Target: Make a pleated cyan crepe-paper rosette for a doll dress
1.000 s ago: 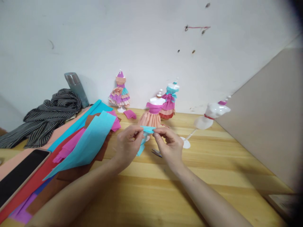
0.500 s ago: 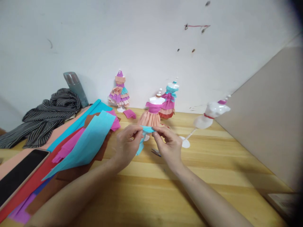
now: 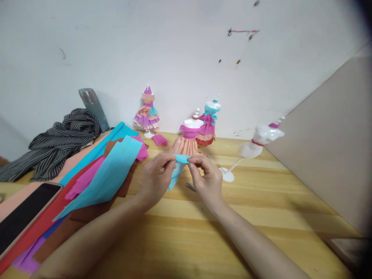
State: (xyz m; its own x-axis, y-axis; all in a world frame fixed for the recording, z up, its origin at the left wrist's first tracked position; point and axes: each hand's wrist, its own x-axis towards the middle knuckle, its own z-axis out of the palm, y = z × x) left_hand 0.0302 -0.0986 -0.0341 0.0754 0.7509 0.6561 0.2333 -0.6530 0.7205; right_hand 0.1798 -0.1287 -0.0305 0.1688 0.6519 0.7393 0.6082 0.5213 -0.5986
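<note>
Both hands pinch a small strip of light blue crepe paper (image 3: 179, 164) above the wooden table (image 3: 261, 201). My left hand (image 3: 157, 179) grips its left part with thumb and fingers closed. My right hand (image 3: 205, 176) pinches the right end. The strip hangs down between the hands. Just behind them stands a small white mannequin in a peach and magenta paper dress (image 3: 187, 139). A pair of small scissors (image 3: 191, 187) lies on the table under my right hand, mostly hidden.
Sheets of blue, magenta, brown and red crepe paper (image 3: 107, 172) lie at left with a phone (image 3: 24, 213). Two more dressed mannequins (image 3: 147, 112) (image 3: 208, 126) and a bare tilted one (image 3: 255, 145) stand at the wall. A striped cloth (image 3: 58, 141) and grey bottle (image 3: 92, 106) are far left.
The hands have shifted only slightly; the hanging blue strip has spread a little wider between them.
</note>
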